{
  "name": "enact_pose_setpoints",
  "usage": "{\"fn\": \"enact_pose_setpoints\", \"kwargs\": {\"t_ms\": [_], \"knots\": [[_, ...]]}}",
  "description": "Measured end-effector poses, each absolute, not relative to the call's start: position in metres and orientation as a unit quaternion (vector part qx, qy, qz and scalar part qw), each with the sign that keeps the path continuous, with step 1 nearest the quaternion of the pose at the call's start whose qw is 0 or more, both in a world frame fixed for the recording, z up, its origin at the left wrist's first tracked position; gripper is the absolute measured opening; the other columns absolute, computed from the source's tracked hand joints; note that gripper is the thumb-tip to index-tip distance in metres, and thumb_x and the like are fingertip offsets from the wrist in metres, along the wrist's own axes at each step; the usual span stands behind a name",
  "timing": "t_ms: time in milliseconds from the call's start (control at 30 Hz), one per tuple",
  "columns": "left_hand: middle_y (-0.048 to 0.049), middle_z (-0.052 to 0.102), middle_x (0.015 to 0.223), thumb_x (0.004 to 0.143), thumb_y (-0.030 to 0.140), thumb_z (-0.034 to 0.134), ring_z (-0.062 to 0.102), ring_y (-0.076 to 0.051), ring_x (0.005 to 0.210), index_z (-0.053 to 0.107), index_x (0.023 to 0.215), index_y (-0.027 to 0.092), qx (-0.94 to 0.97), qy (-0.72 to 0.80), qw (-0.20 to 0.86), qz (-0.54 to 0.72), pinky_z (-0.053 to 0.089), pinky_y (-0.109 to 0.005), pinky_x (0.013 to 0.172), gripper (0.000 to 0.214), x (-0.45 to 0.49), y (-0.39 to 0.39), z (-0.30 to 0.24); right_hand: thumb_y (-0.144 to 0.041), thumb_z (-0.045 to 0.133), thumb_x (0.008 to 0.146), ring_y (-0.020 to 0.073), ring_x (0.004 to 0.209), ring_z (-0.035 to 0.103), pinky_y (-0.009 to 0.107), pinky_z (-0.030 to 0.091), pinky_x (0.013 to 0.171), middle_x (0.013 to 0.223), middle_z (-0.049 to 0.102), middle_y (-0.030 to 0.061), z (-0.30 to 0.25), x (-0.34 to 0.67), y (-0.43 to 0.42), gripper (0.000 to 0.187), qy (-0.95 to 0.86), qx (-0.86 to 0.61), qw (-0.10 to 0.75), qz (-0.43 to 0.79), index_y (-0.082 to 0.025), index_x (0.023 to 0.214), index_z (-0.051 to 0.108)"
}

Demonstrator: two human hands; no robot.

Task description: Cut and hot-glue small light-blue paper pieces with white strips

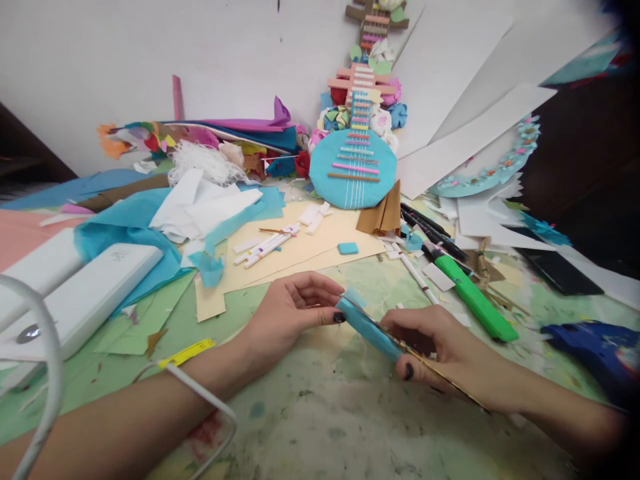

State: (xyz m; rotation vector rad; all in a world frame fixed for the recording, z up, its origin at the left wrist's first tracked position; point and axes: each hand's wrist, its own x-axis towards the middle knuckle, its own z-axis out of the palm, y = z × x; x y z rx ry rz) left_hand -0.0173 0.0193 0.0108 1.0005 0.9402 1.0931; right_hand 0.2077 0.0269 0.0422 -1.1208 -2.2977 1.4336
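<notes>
In the head view, my left hand (300, 303) pinches the upper left end of a blue paper strip (367, 327) between thumb and fingers. My right hand (440, 353) is closed around a slim gold-and-dark tool (453, 381), seen edge-on, so its exact kind is unclear. That tool runs along the upper edge of the strip, and its far end reaches close to my left fingertips. Both hands are just above the stained green tabletop (310, 413). My right fingers partly hide the strip's lower end.
Behind stands a blue paper lute (353, 167) with paper flowers. Rolled white sticks (267, 247) and a small blue piece (348, 248) lie on cream card. At right are a green cutter (477, 300), black pens, a phone (560, 263) and a blue tool (595, 357). A white cable loops at left.
</notes>
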Motion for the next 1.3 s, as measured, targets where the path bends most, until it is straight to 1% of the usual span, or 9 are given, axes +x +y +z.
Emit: {"fn": "enact_pose_setpoints", "kwargs": {"t_ms": [267,433,600,800,933,1100,1200,1300], "knots": [[-0.0026,0.071,0.077,0.062,0.015,0.08,0.066,-0.012,0.072,0.068,0.084,0.014,0.448,0.405,0.635,0.48,0.053,-0.023,0.071,0.026,-0.0186,0.0197,0.0092,-0.067,0.056,0.074,0.0078,0.051,0.028,0.023,0.019,0.044,0.055,0.032,-0.0054,0.0427,0.2046,0.0258,0.051,-0.758,-0.397,0.109,0.505,-0.017,0.067,0.055],[-0.0021,0.07,0.075,0.06,0.014,0.081,0.066,-0.012,0.072,0.068,0.083,0.015,0.448,0.408,0.634,0.48,0.053,-0.023,0.072,0.026,-0.0184,0.0197,0.0085,-0.063,0.061,0.073,0.0071,0.047,0.028,0.022,0.018,0.041,0.05,0.033,-0.0058,0.0425,0.2057,0.0244,0.046,-0.738,-0.412,0.107,0.524,-0.017,0.068,0.061],[-0.0035,0.071,0.077,0.06,0.014,0.081,0.067,-0.015,0.073,0.068,0.082,0.014,0.451,0.411,0.628,0.483,0.054,-0.026,0.072,0.026,-0.0181,0.0203,0.0068,-0.06,0.064,0.071,0.0068,0.047,0.027,0.022,0.018,0.041,0.051,0.033,-0.0059,0.041,0.2069,0.0248,0.044,-0.738,-0.414,0.098,0.524,-0.016,0.073,0.066],[-0.0022,0.071,0.074,0.06,0.011,0.08,0.067,-0.013,0.072,0.068,0.081,0.015,0.45,0.411,0.629,0.482,0.055,-0.024,0.07,0.024,-0.0181,0.0197,0.0071,-0.056,0.067,0.071,0.0071,0.049,0.026,0.022,0.018,0.041,0.051,0.031,-0.0059,0.0378,0.2072,0.0248,0.04,-0.752,-0.417,0.097,0.501,-0.016,0.069,0.065],[-0.0012,0.07,0.073,0.06,0.01,0.079,0.066,-0.011,0.07,0.068,0.08,0.015,0.446,0.412,0.632,0.481,0.054,-0.021,0.068,0.023,-0.0177,0.0194,0.0083,-0.058,0.067,0.07,0.0066,0.047,0.024,0.022,0.016,0.04,0.049,0.031,-0.0064,0.0359,0.2088,0.0251,0.043,-0.754,-0.418,0.092,0.499,-0.016,0.063,0.063],[-0.0025,0.071,0.073,0.059,0.012,0.08,0.067,-0.014,0.071,0.069,0.08,0.015,0.458,0.416,0.62,0.483,0.056,-0.024,0.068,0.024,-0.0178,0.0201,0.0078,-0.061,0.068,0.067,0.0056,0.044,0.022,0.022,0.015,0.038,0.046,0.029,-0.0069,0.0373,0.2079,0.0245,0.046,-0.749,-0.429,0.095,0.497,-0.017,0.058,0.059],[-0.0027,0.071,0.075,0.06,0.012,0.079,0.068,-0.015,0.072,0.068,0.081,0.015,0.464,0.414,0.614,0.487,0.057,-0.025,0.068,0.024,-0.0183,0.0204,0.007,-0.064,0.067,0.065,0.006,0.044,0.023,0.022,0.015,0.038,0.046,0.028,-0.0064,0.04,0.2064,0.024,0.049,-0.742,-0.437,0.116,0.496,-0.017,0.056,0.057],[-0.0017,0.071,0.075,0.062,0.012,0.078,0.067,-0.014,0.071,0.069,0.082,0.017,0.476,0.418,0.595,0.495,0.056,-0.024,0.066,0.022,-0.0187,0.0197,0.0081,-0.071,0.063,0.064,0.0067,0.044,0.026,0.022,0.018,0.038,0.048,0.029,-0.0059,0.0413,0.2078,0.0242,0.053,-0.725,-0.452,0.165,0.493,-0.018,0.061,0.055]]}}
